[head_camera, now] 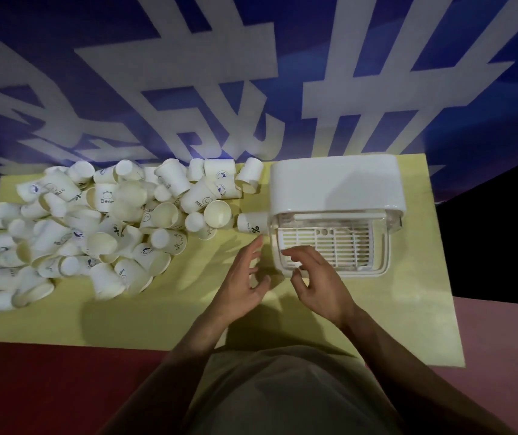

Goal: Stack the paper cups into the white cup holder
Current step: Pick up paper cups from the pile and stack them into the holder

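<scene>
The white cup holder point(336, 186) stands at the right of the yellow mat point(188, 315), a rounded box with a clear front and a slotted grille tray point(330, 246) at its base, facing the person. No stacked cups can be made out inside it, though the clear section is too hazy to be sure. The paper cups point(100, 224) lie in a large loose heap across the left half of the mat, tipped on their sides and pointing every way, some printed with small marks; none look nested together. One stray cup point(251, 222) with a percent sign lies on its side touching the holder's left wall. The right hand point(317, 277) hovers over the front left corner of the grille tray, its fingers spread and lightly curled, gripping nothing that shows. The left hand point(245, 277) is just beside it, over the mat between the heap and the holder, fingers apart and empty. By the look of it the task has barely started: the whole pile remains to be gathered, nested and fed into the holder. Behind the mat hangs a blue banner point(251, 73) with large white characters, and red cloth point(31, 387) shows beneath the mat's near edge.
</scene>
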`<state>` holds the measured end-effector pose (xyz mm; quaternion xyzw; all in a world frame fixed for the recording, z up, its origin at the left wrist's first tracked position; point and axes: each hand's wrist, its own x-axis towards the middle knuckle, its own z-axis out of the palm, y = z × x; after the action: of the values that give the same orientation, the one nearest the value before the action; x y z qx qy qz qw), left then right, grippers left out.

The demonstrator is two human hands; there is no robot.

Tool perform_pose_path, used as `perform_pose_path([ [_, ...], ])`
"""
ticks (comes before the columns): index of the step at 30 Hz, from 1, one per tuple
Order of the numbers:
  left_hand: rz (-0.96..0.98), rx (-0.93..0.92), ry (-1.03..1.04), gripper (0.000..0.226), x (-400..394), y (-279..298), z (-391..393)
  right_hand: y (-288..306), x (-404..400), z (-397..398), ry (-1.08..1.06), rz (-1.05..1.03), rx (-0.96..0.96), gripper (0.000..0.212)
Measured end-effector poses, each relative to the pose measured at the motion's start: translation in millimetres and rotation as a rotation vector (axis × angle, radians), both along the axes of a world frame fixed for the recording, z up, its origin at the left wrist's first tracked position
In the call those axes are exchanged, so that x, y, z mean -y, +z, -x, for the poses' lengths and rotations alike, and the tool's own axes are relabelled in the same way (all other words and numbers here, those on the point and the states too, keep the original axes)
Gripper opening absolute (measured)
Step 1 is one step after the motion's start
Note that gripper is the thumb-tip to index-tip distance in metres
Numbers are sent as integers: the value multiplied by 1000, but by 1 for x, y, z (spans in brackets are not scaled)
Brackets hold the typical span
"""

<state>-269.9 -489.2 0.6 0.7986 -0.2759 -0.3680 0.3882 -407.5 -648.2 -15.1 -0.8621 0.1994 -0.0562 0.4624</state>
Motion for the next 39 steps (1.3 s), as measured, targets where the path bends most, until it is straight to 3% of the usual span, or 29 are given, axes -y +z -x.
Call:
perform_pose_path([
  [8, -31, 38, 106, 77, -123, -5, -63, -11, -74, -68, 78, 119, 16, 42],
  [12, -13, 93, 162, 61, -182, -2, -111, -10, -100, -122, 61, 219, -60, 58],
  [18, 67, 169, 215, 54, -248, -1, -176, -28, -93, -206, -59, 409, -191, 89],
  [23, 133, 204, 227, 50, -287, -3, -207, -51, -106, -224, -73, 461, -272, 88],
  [32, 130, 232, 168, 55, -306, -9, -221, -48, -119, -227, -95, 467, -411, 78],
  [39, -39, 573, 229, 63, -276, -14, -244, -37, -144, -202, -58, 428, -398, 77],
])
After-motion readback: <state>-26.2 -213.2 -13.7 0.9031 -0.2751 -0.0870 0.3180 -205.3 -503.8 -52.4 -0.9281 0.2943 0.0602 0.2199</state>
